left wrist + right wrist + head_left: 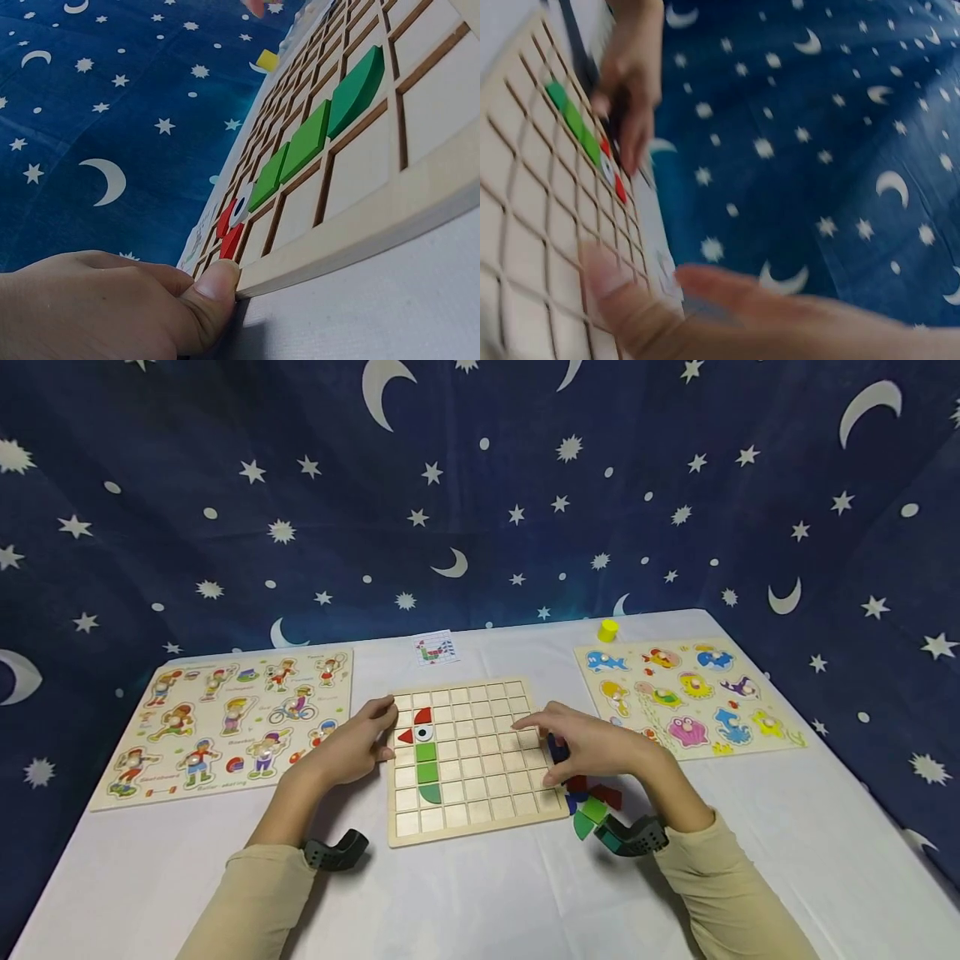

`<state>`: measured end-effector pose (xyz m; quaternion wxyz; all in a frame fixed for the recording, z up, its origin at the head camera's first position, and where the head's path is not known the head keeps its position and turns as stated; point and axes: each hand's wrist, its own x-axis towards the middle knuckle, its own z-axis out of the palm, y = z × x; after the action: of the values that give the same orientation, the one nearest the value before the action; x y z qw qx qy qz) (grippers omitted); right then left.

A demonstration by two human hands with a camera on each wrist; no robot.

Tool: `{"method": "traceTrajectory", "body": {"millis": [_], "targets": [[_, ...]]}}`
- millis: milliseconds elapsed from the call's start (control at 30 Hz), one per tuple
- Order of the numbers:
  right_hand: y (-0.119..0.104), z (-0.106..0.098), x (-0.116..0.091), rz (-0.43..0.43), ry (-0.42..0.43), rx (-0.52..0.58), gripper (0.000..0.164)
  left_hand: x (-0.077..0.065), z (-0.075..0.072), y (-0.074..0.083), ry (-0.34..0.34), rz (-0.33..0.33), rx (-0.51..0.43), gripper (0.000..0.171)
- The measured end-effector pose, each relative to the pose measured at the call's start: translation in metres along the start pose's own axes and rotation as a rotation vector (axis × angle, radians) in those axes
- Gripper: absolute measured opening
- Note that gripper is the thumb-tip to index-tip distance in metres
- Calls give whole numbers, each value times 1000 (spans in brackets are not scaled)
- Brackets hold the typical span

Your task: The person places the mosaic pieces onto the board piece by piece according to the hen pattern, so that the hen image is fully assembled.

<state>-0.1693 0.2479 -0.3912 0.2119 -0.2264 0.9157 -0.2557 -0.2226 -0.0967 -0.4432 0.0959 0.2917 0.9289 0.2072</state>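
Note:
A wooden grid board (480, 760) lies mid-table. Its left columns bear a red quarter-round piece (423, 716), a white eye piece (423, 734), a red triangle (406, 736), two green squares (427, 762) and a dark green quarter-round (357, 91). My left hand (351, 745) holds the board's left edge, its thumb (219, 280) against the rim. Over the right edge hovers my right hand (592, 742), thumb and index finger spread wide with nothing between them. Loose red, blue and green pieces (595, 810) lie beside the board under that wrist, partly hidden.
Behind the board lies a small pattern card (435, 648) with a coloured figure. A sports peg puzzle (247, 727) is at the left, a sea-animal peg puzzle (690, 693) at the right. A yellow cylinder (608, 630) stands near the back edge, before a starry curtain (480, 485).

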Motion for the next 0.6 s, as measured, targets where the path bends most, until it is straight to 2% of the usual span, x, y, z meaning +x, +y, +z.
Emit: {"method": "traceTrajectory", "body": {"millis": [133, 267, 400, 600], "targets": [[11, -7, -9, 174, -130, -73, 104, -1, 0, -2, 4, 1, -3, 68], [18, -5, -8, 270, -190, -170, 113, -1, 0, -2, 12, 8, -4, 68], [26, 1, -4, 286, -175, -185, 117, -1, 0, -2, 11, 11, -9, 67], [35, 2, -2, 296, -85, -143, 110, -1, 1, -1, 9, 12, -14, 67]]}}
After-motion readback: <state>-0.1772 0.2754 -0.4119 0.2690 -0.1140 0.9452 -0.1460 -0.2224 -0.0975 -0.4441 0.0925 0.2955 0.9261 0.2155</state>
